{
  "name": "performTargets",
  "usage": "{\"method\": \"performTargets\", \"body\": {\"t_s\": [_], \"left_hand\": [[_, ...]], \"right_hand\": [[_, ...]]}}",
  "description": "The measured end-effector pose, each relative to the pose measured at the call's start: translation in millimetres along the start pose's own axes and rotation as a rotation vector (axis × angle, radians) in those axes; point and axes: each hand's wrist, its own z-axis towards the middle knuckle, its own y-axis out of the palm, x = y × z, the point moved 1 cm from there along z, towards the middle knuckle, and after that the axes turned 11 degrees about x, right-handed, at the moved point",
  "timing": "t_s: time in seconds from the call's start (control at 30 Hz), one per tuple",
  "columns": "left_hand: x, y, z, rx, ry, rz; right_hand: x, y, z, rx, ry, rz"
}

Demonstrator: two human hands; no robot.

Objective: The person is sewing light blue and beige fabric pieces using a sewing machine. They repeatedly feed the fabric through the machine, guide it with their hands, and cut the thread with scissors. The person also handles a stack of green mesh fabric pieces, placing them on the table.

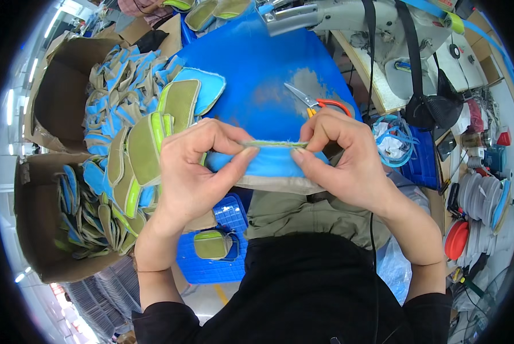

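My left hand (199, 160) and my right hand (334, 157) pinch, between thumbs and fingers, the upper edge of a fabric piece (271, 169) held across my lap. The piece shows a light blue face, a beige band below and a thin greenish, frayed edge along the top. Just above my right hand, scissors (302, 97) with red-orange handles lie on a worn blue surface (240, 57). Beside my left hand is a pile of olive, lime and blue padded pieces (142, 146).
Cardboard boxes (45, 226) of fabric pieces stand at left, a blue basket (199, 269) below. A sewing machine (331, 14) is at upper right, with hanging black straps (415, 74), coiled blue strips (397, 143) and stacked discs (475, 195) along the right.
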Motion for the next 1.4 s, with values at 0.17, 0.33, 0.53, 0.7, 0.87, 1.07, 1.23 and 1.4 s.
{"method": "performTargets", "body": {"t_s": [0.17, 0.33, 0.53, 0.7, 0.87, 1.07, 1.23, 1.4], "left_hand": [[7, -8, 13, -0.03, -0.011, -0.022], [18, -18, 39, -0.089, -0.027, 0.027], [17, -27, 90, -0.249, -0.021, 0.018], [0, -28, 131, -0.433, -0.041, -0.085], [-28, -24, 171, -0.585, -0.075, -0.133], [-57, -13, 218, -0.656, -0.25, -0.226], [-71, -12, 244, -0.652, -0.267, -0.174], [-79, -9, 258, -0.63, -0.217, -0.06]], "right_hand": [[-10, 0, 7, 0.004, 0.041, 0.029], [-21, -2, 25, -0.003, 0.089, 0.046], [-33, -10, 57, -0.117, 0.253, 0.086], [-30, -14, 79, -0.282, 0.398, 0.14], [-14, -10, 96, -0.318, 0.522, 0.277], [8, -1, 116, -0.162, 0.662, 0.594], [17, 4, 132, -0.082, 0.741, 0.773], [24, 4, 137, -0.026, 0.773, 0.868]]}}
